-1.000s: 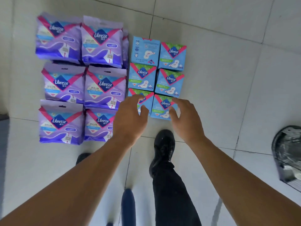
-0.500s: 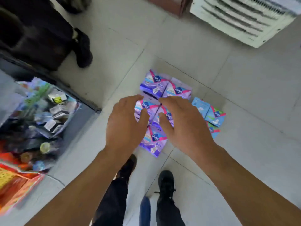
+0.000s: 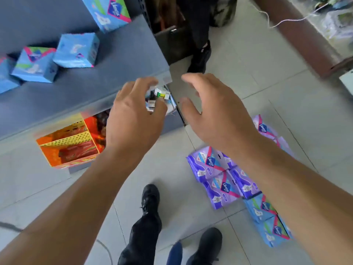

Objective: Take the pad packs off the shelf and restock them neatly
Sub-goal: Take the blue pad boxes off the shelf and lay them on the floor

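Note:
Several blue pad packs [image 3: 76, 50] lie scattered on the grey shelf [image 3: 118, 60] at the upper left, one more [image 3: 108, 12] near its back. Purple pad packs [image 3: 219, 178] and blue pad packs [image 3: 267, 222] lie on the floor at the lower right, partly hidden by my right forearm. My left hand [image 3: 133, 119] hovers by the shelf's front corner, fingers apart, holding nothing. My right hand [image 3: 212, 111] floats beside it over the floor, also spread and empty.
Below the shelf sit an orange perforated display box [image 3: 70, 146] and small boxed items [image 3: 160, 96]. Another person's dark leg and shoe [image 3: 198, 58] stand past the shelf end. My own shoes [image 3: 150, 197] are on the tiled floor. A brown counter base [image 3: 305, 39] runs at the upper right.
The view has swung up from the packs on the floor to the shelf. Both empty hands have risen from the floor packs to the shelf's corner.

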The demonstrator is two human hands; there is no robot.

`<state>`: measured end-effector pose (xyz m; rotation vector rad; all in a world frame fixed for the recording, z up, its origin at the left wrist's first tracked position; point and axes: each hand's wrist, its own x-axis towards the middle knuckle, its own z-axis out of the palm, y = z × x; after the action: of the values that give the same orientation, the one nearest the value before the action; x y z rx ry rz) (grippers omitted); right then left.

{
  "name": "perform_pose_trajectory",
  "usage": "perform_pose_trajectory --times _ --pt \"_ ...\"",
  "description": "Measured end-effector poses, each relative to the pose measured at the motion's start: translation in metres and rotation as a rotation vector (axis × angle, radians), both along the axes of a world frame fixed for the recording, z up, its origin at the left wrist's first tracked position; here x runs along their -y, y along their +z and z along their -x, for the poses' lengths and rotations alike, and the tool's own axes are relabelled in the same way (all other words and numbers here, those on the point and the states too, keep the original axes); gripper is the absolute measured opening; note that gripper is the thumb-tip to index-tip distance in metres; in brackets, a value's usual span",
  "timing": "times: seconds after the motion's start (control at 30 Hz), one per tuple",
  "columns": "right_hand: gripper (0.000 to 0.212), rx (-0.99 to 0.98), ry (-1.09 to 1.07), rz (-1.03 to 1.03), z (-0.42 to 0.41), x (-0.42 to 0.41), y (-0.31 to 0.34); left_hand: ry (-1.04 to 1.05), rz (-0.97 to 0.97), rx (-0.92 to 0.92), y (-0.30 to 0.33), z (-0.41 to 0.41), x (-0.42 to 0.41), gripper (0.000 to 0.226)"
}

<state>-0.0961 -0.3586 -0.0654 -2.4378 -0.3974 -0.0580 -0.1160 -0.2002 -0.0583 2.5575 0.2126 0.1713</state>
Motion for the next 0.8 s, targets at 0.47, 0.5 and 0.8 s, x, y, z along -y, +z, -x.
perform_pose_trajectory --times 0.47,0.5,0.8 --pt "0.064 -0.094 0.184 0.007 -0.139 -0.251 -0.053 0.218 0.052 -0.043 -0.056 -0.103 -0.235 0.036" --pt "0.070 -0.086 0.209 0.033 -0.149 -0.266 -0.061 0.222 0.044 -0.049 -0.062 -0.107 -0.247 0.036" --pt "0.109 -0.077 0.294 0.517 -0.242 -0.336 -0.100 0.271 0.123 -0.059 -0.092 -0.129 -0.301 0.037"
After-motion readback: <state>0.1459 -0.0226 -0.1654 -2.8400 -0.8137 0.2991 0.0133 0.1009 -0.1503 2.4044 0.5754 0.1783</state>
